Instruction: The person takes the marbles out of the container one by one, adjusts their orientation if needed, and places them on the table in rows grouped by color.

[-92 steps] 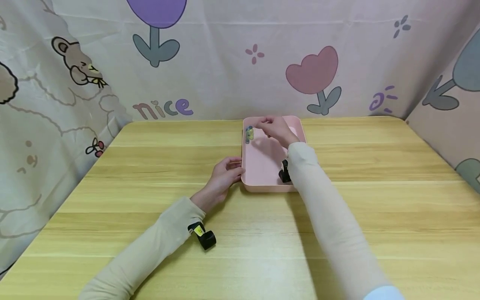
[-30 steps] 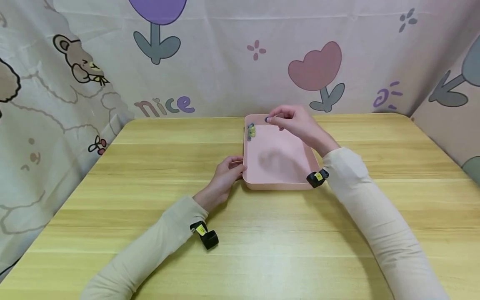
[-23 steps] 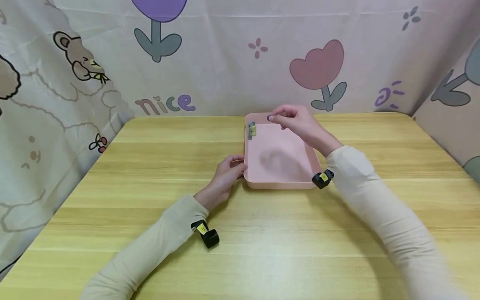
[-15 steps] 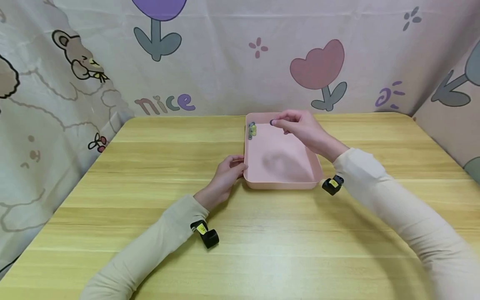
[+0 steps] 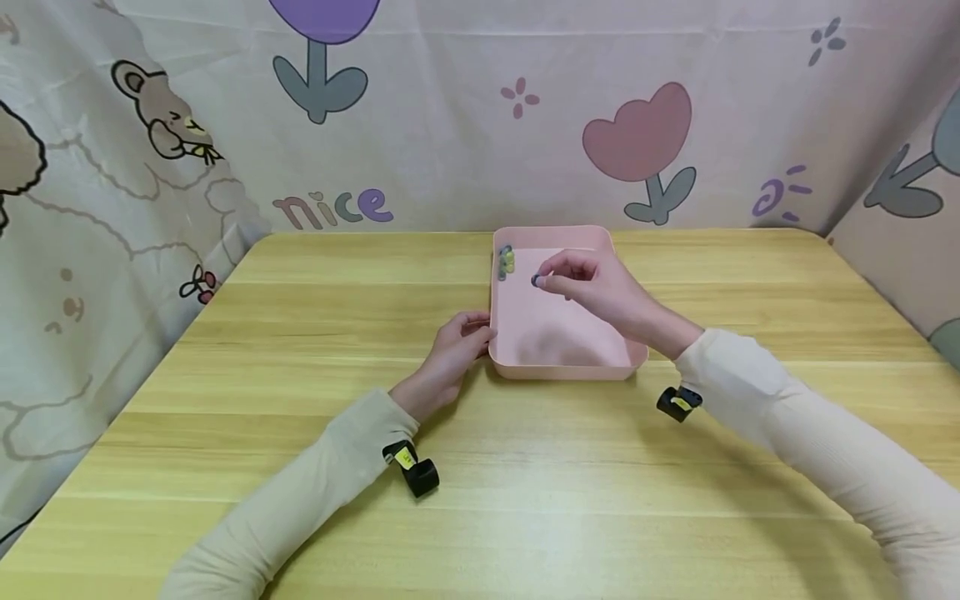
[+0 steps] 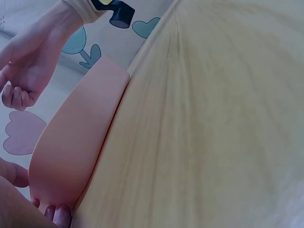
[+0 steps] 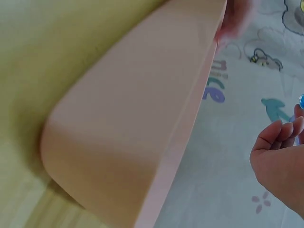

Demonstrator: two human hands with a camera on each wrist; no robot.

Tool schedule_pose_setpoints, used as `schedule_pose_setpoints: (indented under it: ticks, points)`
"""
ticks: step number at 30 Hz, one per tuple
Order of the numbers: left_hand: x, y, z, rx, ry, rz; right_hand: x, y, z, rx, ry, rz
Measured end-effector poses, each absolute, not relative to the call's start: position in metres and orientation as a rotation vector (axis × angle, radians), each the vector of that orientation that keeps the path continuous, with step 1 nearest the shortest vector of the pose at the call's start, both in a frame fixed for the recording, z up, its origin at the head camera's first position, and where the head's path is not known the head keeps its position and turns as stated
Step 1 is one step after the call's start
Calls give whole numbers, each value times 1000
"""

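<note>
A pink tray (image 5: 562, 372) lies on the table, and its outer wall (image 6: 76, 137) fills much of the left wrist view. My left hand (image 5: 446, 362) grips its left edge near the front corner, thumb on the rim and fingers against the side. Above the tray's middle, my right hand (image 5: 600, 292) pinches a small dark blue round piece (image 5: 536, 281) between thumb and fingertips; in the right wrist view that piece (image 7: 301, 101) looks bright blue at the frame's edge. Several small greenish and bluish clear pieces (image 5: 506, 262) lie together in the tray's back left corner.
The light wooden table (image 5: 337, 333) stretches around the tray on both sides and in front. Behind it hangs a printed cloth (image 5: 450, 125) with flowers and letters. A small black camera (image 5: 678, 403) is worn on the right wrist, another (image 5: 412, 469) on the left.
Over the last second my right hand has come down and toward the tray's front, still pinching the blue piece. My left hand keeps its place on the tray's edge.
</note>
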State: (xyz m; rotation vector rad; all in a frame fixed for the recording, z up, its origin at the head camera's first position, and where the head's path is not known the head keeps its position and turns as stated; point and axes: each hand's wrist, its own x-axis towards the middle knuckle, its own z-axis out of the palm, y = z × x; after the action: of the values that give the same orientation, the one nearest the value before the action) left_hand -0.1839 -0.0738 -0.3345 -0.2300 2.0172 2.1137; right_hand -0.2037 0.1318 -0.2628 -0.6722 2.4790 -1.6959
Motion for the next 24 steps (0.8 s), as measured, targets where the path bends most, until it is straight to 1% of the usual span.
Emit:
schedule_pose_setpoints:
  ticks: [24]
  points:
    - [-183, -74, -334, -221, 2025, 2132, -157, 123, -279, -741, 2467, -1630]
